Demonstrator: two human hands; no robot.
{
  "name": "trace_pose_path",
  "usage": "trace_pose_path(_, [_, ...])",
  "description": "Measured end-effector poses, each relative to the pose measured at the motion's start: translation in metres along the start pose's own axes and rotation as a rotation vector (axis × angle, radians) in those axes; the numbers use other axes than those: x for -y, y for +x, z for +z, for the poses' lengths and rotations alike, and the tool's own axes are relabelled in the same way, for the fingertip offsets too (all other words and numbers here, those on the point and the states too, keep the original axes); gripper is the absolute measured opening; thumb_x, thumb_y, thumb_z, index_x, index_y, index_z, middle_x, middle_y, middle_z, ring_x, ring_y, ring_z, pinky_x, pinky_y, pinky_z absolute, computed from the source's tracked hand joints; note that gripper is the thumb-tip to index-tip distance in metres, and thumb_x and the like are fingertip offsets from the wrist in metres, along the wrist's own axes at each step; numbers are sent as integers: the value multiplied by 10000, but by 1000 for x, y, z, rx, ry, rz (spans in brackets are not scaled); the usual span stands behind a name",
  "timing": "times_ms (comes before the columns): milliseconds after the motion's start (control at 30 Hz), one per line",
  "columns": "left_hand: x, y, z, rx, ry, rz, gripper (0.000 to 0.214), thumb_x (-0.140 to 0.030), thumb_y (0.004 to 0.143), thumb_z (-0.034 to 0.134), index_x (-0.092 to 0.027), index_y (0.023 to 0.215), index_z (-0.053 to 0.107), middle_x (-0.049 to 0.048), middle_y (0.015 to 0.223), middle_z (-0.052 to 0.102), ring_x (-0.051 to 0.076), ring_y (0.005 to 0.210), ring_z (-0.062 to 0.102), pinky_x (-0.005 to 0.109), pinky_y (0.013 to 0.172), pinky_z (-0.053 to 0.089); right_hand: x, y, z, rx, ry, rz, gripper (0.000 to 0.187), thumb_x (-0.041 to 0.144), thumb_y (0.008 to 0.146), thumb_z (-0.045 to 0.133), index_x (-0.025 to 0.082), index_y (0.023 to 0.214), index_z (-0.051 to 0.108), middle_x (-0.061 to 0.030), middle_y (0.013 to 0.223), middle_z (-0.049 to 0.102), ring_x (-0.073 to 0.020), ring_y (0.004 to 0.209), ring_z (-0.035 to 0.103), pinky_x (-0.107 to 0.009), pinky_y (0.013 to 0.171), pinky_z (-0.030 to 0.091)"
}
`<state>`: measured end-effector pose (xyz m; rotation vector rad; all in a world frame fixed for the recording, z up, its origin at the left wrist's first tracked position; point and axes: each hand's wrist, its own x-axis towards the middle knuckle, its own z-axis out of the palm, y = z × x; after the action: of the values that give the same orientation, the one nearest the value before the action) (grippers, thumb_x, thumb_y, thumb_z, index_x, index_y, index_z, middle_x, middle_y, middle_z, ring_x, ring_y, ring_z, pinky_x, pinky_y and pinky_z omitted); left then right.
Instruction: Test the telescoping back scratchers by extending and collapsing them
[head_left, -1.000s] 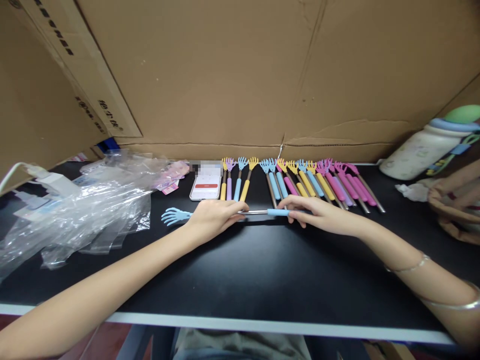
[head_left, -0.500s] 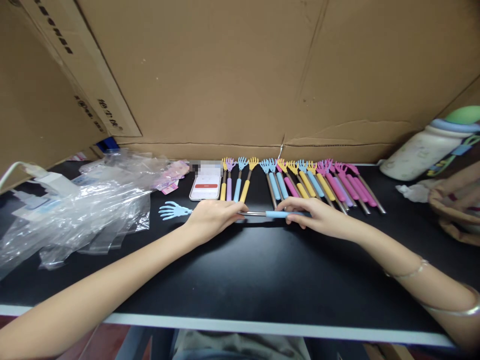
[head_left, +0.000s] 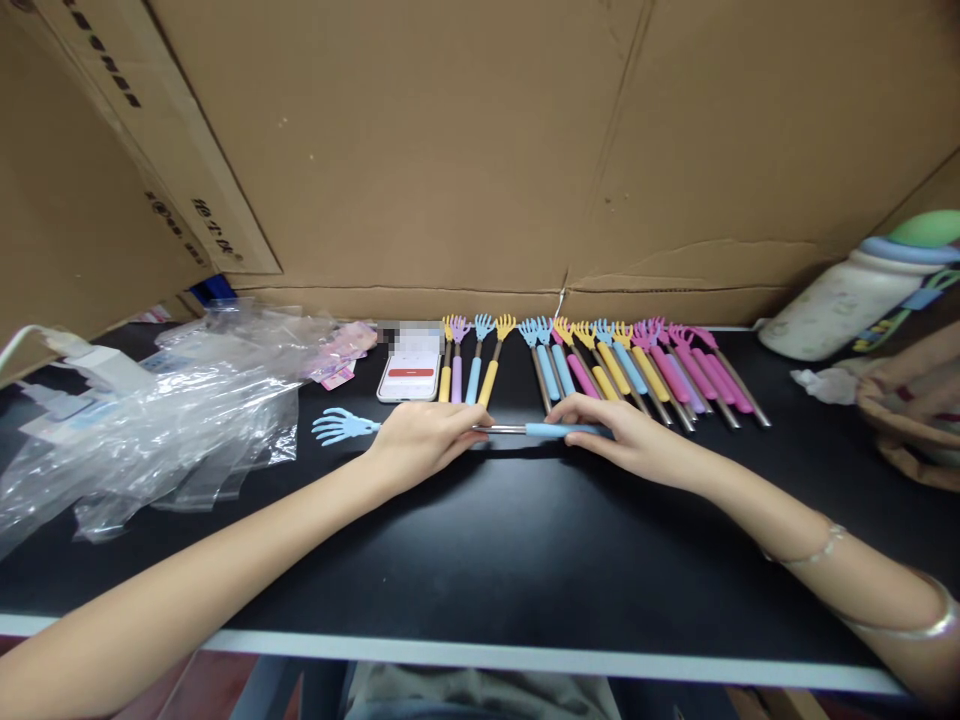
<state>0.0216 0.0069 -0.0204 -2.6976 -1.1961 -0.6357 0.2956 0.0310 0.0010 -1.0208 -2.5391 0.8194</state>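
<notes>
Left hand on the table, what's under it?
The left hand covers the middle of the blue back scratcher. Its claw head sticks out on one side, its metal shaft and blue handle toward the right hand. The covered stretch cannot be seen.

Black table [head_left: 525, 560], pale strip on front edge – matte, barely any glare. Big brown cardboard sheets [head_left: 450, 150] as back wall, pretty creased. Another cardboard panel [head_left: 82, 200] along table's left edge – black print on it.
</notes>
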Motion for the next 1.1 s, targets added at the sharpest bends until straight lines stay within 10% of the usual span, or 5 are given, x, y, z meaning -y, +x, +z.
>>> trace_pose_path(1100, [-11, -3, -1, 99, -12, -60, 188, -394, 905, 438, -257, 951, 557, -49, 841, 683, 115, 718, 640, 193, 554, 371, 9, -2, 16, -4, -57, -6, 266, 366, 903, 386, 200, 1067, 514, -34, 842, 623, -144, 760, 567, -267, 696, 412])
